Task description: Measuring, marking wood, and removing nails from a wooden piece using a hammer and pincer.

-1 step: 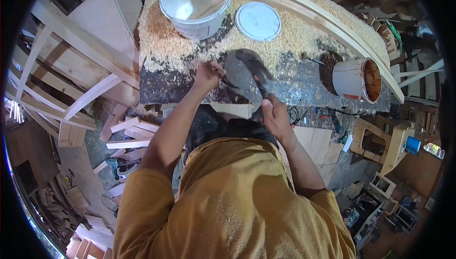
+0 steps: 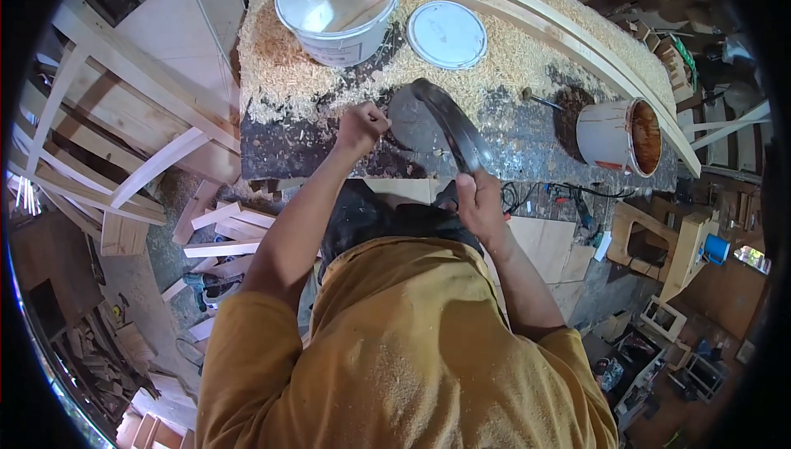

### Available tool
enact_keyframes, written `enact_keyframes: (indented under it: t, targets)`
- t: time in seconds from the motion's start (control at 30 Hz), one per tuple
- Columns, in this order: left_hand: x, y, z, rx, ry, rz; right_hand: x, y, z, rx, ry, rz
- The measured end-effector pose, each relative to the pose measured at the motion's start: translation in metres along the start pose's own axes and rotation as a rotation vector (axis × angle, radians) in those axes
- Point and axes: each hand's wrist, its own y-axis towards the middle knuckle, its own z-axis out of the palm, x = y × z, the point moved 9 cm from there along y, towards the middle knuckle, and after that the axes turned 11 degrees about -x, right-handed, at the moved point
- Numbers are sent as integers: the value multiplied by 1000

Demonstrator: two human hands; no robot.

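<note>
A round grey disc (image 2: 409,122) lies at the front of the dark workbench (image 2: 284,152). My left hand (image 2: 361,132) is closed in a pinch at the disc's left rim; what sits between the fingertips is hard to see. A dark hammer (image 2: 463,132), smeared by motion, rises from my right hand (image 2: 480,206), which is wrapped round its handle at the bench's front edge. The hammer's head end hangs over the disc's right part and hides some of it.
Wood shavings cover the bench's back. On it stand a white bucket (image 2: 342,51) with a stick inside, a white lid (image 2: 447,35), long curved timbers (image 2: 568,45) and a stained tub (image 2: 601,136) lying on its side. Wood offcuts (image 2: 227,231) litter the floor at left.
The hammer in my right hand has swung and is more blurred, its dark shape stretched across the disc's right side. My left hand stays at the disc's rim.
</note>
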Motion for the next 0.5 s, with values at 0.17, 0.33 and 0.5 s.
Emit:
enact_keyframes:
  t: [0.17,0.33,0.5]
  targets:
    - [0,4,6,-38,133,30,-46,8,16,18,-234,31]
    - [16,2,5,9,68,-72,-8,4,-4,-4,-62,113]
    - [41,15,23,49,-182,-25,-29,3,15,50,-287,-40]
